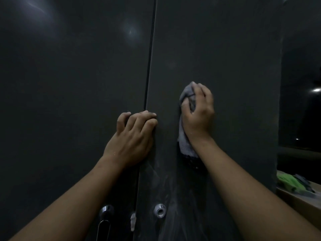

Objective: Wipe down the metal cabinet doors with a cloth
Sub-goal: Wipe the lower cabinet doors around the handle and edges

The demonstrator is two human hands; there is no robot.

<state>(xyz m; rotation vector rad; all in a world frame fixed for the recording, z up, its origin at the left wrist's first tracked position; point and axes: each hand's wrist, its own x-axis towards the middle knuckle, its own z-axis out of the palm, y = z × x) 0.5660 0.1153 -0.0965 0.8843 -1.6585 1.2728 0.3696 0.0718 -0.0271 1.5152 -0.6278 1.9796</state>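
Observation:
Two dark metal cabinet doors fill the view, the left door (69, 101) and the right door (234, 58), split by a vertical gap. My right hand (198, 112) presses a crumpled grey cloth (186, 143) flat against the right door at mid height; part of the cloth hangs below my wrist. My left hand (132, 138) rests with curled fingers on the inner edge of the right door, beside the gap, holding nothing. Pale dusty streaks show on the right door below my hands.
A chrome handle (106, 216) sits low on the left door and a round lock (160, 210) low on the right door. To the right of the cabinet a wooden ledge (302, 200) carries green fabric (288, 181).

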